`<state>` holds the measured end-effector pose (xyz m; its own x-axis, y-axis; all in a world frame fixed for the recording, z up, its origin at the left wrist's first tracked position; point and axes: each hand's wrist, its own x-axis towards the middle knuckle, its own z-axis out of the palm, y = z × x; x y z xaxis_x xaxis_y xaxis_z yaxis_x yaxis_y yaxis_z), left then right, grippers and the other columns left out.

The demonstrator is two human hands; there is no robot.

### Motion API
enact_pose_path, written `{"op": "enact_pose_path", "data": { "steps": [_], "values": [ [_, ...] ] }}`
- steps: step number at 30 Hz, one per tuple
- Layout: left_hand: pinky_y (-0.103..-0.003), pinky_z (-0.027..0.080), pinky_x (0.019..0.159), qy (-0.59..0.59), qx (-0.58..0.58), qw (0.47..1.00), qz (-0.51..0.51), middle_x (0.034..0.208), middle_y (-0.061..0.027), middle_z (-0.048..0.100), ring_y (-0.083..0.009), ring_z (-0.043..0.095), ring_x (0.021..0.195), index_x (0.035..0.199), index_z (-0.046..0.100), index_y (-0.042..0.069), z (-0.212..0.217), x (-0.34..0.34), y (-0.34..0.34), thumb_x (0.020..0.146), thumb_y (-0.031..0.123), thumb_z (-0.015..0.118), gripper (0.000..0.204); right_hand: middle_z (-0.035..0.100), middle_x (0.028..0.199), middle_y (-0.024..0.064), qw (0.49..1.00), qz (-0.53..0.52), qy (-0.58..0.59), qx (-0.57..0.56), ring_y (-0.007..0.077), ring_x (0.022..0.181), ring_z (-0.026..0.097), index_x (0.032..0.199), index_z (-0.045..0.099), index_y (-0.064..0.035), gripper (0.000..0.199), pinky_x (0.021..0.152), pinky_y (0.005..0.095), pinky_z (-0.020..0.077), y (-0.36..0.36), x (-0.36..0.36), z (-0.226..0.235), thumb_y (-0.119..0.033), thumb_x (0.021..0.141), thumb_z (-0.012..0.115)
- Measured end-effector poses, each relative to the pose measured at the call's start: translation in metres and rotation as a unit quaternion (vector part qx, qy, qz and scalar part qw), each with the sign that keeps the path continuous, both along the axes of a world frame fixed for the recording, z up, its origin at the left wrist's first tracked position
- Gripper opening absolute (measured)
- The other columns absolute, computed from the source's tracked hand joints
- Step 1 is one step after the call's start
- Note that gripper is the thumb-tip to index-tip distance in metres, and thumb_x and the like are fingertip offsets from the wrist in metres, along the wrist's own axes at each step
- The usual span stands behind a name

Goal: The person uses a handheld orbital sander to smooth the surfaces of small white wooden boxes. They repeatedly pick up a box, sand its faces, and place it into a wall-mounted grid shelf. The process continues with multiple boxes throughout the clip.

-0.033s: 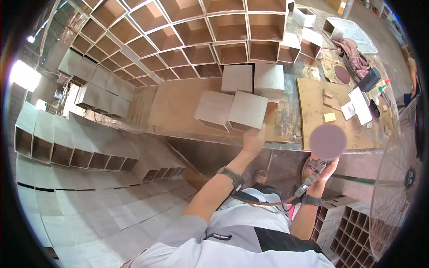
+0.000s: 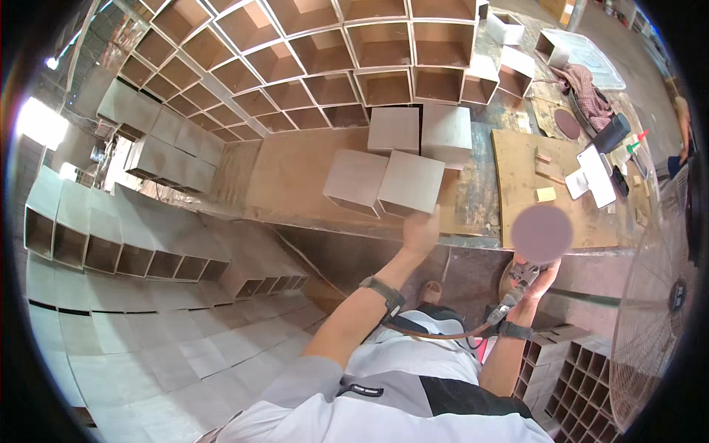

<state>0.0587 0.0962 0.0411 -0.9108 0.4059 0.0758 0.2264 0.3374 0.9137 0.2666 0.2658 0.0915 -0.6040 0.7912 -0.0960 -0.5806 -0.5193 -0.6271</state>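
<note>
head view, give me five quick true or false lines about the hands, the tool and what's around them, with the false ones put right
1. The right hand holds a tool with a round purple disc. True.
2. The left hand is at a lower corner of a pale box. True.
3. The disc is pressed against that box. False: it is apart from the box, to its right.
4. A small yellow piece lies on a tan board. True.
5. Both wrists are bare. False: each one wears a dark band.
</note>
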Motion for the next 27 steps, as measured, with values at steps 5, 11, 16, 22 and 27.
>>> {"op": "enact_pose_path", "data": {
  "steps": [5,11,16,22,27],
  "values": [
    [-0.047,0.048,0.074,0.075,-0.016,0.997,0.003,0.088,-0.0236,0.066,-0.0404,0.065,0.086,0.097,0.067,-0.001,-0.006,0.008,0.006,0.099,0.032,0.053,0.036,0.062,0.089,0.0078,0.996,-0.051,-0.055,-0.058,0.0234,0.070,0.060,0.109,0.058,-0.0058,0.036,0.055,0.0349,0.0506,-0.009,-0.015,0.003,-0.038,0.099,0.047],
    [-0.046,0.047,0.089,-0.093,-0.129,0.982,-0.097,0.108,-0.0273,0.064,-0.0408,0.061,0.103,0.109,0.064,-0.005,0.018,0.001,-0.012,0.093,0.040,0.063,0.047,0.063,0.090,0.0071,0.997,0.025,-0.066,-0.008,0.0190,0.070,0.062,0.110,0.058,-0.0066,0.038,0.055,0.0320,0.0513,-0.008,-0.009,-0.002,-0.040,0.100,0.043],
    [-0.047,0.040,0.102,0.035,-0.164,0.986,0.019,0.127,-0.0292,0.049,-0.0418,0.049,0.120,0.128,0.049,-0.008,0.070,0.012,-0.110,0.079,0.032,0.081,0.071,0.064,0.088,0.0061,0.997,0.025,-0.073,0.018,0.0188,0.065,0.062,0.111,0.059,-0.0061,0.038,0.049,0.0302,0.0498,-0.013,-0.019,0.020,-0.039,0.100,0.045],
    [-0.049,0.046,0.089,0.137,-0.060,0.984,0.095,0.115,-0.0263,0.056,-0.0424,0.055,0.105,0.108,0.058,-0.006,-0.006,-0.050,-0.096,0.077,0.019,0.077,0.045,0.064,0.099,0.0065,0.992,0.037,-0.117,0.036,0.0197,0.081,0.064,0.116,0.058,-0.0055,0.039,0.062,0.0317,0.0536,0.006,-0.016,-0.002,-0.039,0.099,0.048],
    [-0.051,0.051,0.070,0.079,-0.009,0.993,0.090,0.073,-0.0206,0.067,-0.0442,0.064,0.073,0.068,0.069,0.000,-0.137,-0.087,-0.075,0.073,0.015,0.071,0.017,0.066,0.101,0.0067,0.977,-0.015,-0.202,0.069,0.0189,0.086,0.065,0.115,0.058,-0.0019,0.042,0.073,0.0320,0.0541,-0.003,-0.052,0.063,-0.039,0.098,0.049]
  ]
}}
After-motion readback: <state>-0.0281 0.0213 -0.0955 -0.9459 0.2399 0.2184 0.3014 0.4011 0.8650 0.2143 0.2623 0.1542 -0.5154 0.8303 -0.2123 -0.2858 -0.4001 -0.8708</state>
